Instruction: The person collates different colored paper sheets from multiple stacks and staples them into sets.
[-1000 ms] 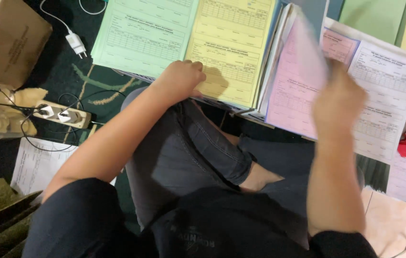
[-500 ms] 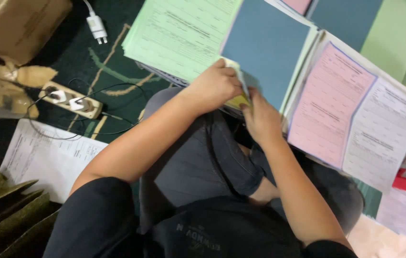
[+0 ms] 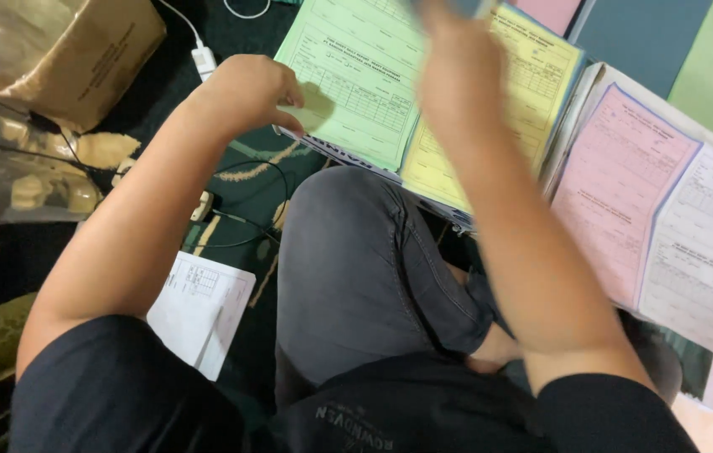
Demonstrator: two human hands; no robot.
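My left hand (image 3: pixel 249 91) has its fingers curled together, the tips pressing down on the near left corner of the green form (image 3: pixel 355 75). My right hand (image 3: pixel 457 63) is raised over the yellow form (image 3: pixel 499 126) and blurred; I cannot tell whether its fingers are spread or pinching anything. Half a second ago both hands met at the edge of a blue sheet between the stacks; now they are apart, the blue sheet there is gone, and the green and yellow forms lie open side by side just beyond my knee (image 3: pixel 356 252).

To the right lie a pink form (image 3: pixel 616 184) and a white form (image 3: pixel 708 252), touching. Far left sits a brown cardboard box (image 3: pixel 63 50) with a dark printed label on its side, clear plastic packaging (image 3: pixel 12 168) below it. A white printed sheet (image 3: pixel 201 306) lies by my left arm, and a white charger plug (image 3: pixel 204 60) lies on the dark carpet (image 3: pixel 239 180).
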